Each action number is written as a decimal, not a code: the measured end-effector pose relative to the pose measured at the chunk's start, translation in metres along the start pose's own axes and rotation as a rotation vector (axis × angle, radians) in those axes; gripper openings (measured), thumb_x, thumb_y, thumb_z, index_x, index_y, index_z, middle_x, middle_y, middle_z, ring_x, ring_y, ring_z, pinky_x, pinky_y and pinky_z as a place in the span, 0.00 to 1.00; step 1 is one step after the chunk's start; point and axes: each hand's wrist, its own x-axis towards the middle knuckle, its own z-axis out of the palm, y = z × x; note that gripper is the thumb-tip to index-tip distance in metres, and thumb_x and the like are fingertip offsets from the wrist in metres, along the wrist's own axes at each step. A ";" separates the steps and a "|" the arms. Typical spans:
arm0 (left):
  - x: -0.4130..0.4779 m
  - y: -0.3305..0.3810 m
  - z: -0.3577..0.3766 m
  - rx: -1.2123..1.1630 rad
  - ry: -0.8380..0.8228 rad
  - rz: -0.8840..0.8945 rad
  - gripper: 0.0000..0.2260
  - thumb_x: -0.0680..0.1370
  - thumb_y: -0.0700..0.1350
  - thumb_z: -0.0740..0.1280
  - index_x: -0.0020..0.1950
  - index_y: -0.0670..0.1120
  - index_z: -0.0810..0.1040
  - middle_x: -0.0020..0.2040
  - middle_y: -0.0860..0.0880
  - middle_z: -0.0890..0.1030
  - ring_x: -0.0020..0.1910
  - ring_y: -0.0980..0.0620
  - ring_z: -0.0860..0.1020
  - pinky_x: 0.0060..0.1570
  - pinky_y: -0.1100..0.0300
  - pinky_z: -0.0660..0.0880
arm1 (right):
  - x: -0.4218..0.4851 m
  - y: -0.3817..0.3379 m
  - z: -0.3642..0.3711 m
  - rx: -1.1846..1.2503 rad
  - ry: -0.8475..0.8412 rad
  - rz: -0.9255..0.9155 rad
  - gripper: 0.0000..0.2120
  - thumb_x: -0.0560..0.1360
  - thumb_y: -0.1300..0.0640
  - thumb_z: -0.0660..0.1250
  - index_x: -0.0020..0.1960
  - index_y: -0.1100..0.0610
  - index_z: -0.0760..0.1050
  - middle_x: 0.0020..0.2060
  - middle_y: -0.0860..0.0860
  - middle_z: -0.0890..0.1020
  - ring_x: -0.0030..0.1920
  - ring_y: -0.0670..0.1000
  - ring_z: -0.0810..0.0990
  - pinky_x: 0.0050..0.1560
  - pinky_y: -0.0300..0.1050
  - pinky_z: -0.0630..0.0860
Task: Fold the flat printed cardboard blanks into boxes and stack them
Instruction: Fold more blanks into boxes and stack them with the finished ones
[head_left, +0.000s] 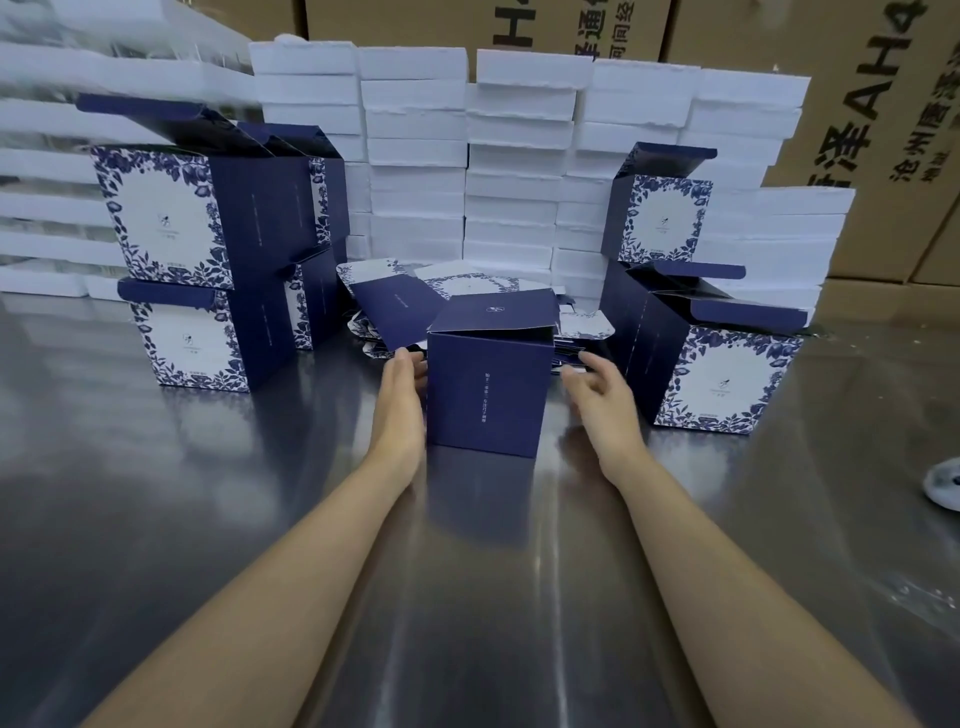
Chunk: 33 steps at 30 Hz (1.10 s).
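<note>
Head view. The left hand (402, 387) lies flat against the left wall of the folded box (488, 384), fingers straight and together, fingertips at the box's upper left edge. The right hand (597, 387) sits just to the right of the box, fingers loosely spread and slightly bent; whether they touch the right wall cannot be told, and they hold nothing. The folded box stands upright on the steel surface (208, 493), centred between both hands, its long axis vertical, a plain navy face with a line of small white print turned toward the camera, its top flap folded over and tilted, not fully seated. Directly behind the box lies a loose pile of flat blanks (400, 301), navy and floral-printed, partly hidden by the box. To the left of the box stand stacked finished boxes (192, 249), two high, floral faces to the camera, top flaps raised. To the right of the box stands a second group of finished boxes (711, 358), one lower box close to the right hand and one set higher behind it, flaps also raised. Behind the box, past the blanks, rise columns of white foam trays (519, 156), and behind those brown shipping cartons (883, 130) with black print.
</note>
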 end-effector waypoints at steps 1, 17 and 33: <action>0.000 -0.001 0.000 -0.019 -0.062 -0.011 0.20 0.84 0.56 0.50 0.62 0.47 0.76 0.54 0.55 0.82 0.48 0.66 0.80 0.43 0.75 0.73 | 0.000 0.000 0.002 -0.030 -0.056 -0.022 0.27 0.77 0.50 0.67 0.73 0.53 0.65 0.58 0.52 0.77 0.55 0.48 0.76 0.53 0.36 0.71; -0.002 -0.015 -0.001 0.521 -0.283 0.157 0.32 0.78 0.49 0.68 0.77 0.48 0.57 0.75 0.50 0.64 0.72 0.54 0.65 0.72 0.53 0.63 | -0.022 -0.007 0.019 -0.202 -0.119 -0.336 0.57 0.61 0.35 0.75 0.73 0.31 0.34 0.75 0.37 0.44 0.76 0.42 0.44 0.75 0.53 0.51; -0.003 -0.018 0.013 0.948 -0.433 0.269 0.25 0.82 0.55 0.56 0.76 0.45 0.60 0.73 0.49 0.59 0.64 0.44 0.69 0.67 0.52 0.65 | 0.058 -0.128 -0.056 -0.350 0.827 -0.573 0.58 0.61 0.40 0.75 0.79 0.54 0.46 0.71 0.63 0.53 0.70 0.61 0.59 0.72 0.51 0.57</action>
